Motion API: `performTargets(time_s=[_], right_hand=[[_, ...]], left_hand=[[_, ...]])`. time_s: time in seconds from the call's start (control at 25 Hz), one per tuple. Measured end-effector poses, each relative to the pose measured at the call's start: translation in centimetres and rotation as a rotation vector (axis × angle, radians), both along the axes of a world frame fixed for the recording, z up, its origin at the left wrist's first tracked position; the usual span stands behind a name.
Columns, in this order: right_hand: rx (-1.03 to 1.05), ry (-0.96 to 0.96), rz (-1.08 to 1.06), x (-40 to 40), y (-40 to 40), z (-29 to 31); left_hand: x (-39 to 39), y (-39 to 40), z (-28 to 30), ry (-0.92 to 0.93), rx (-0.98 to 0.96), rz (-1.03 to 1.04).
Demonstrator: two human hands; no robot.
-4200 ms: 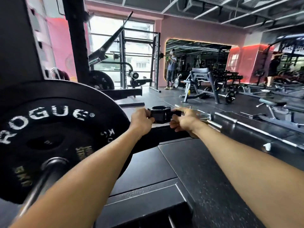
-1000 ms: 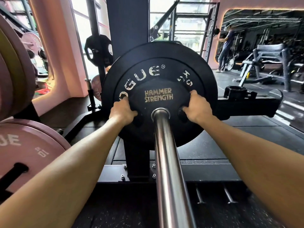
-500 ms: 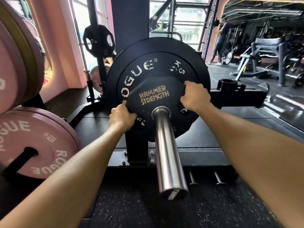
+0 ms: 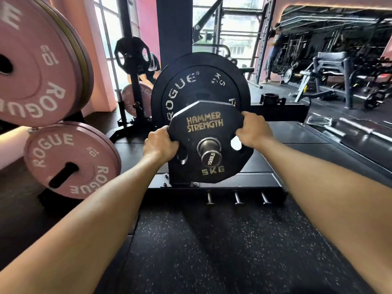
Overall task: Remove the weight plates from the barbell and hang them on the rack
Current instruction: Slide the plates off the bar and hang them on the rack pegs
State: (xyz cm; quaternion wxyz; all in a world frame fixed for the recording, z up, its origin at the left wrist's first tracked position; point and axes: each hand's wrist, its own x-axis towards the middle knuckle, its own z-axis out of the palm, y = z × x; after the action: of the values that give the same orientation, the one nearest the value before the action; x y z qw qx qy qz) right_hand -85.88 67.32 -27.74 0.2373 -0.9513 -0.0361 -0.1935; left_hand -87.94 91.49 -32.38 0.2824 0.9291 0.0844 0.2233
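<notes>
Left hand, right hand grip 5KG plate edges at sleeve end.

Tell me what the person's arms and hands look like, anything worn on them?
Both forearms are bare up to the frame's edge: no sleeves show. The left hand and right hand wear no gloves, and no watch, strap or wristband shows at either wrist. No rings show on the fingers, though most are hidden.

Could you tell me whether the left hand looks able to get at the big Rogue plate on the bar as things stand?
Probably not yet: the left hand is gripping the 5 kg plate, which covers the Rogue plate behind it.
</notes>
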Motion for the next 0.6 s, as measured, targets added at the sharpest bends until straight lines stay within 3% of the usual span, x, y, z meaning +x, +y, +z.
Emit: performTargets(time_s=[0.32, 0.6], right_hand=[[-0.042, 0.051, 0.047, -9.6, -1.4, 0.1], [-0.055, 0.047, 0.059, -10.3, -2.3, 1.3]], left_hand=[[-8.9, -0.3, 0.6, -0.024, 0.099, -0.088], [-10.4, 0.0, 4.1, -0.021, 0.234, -0.116]])
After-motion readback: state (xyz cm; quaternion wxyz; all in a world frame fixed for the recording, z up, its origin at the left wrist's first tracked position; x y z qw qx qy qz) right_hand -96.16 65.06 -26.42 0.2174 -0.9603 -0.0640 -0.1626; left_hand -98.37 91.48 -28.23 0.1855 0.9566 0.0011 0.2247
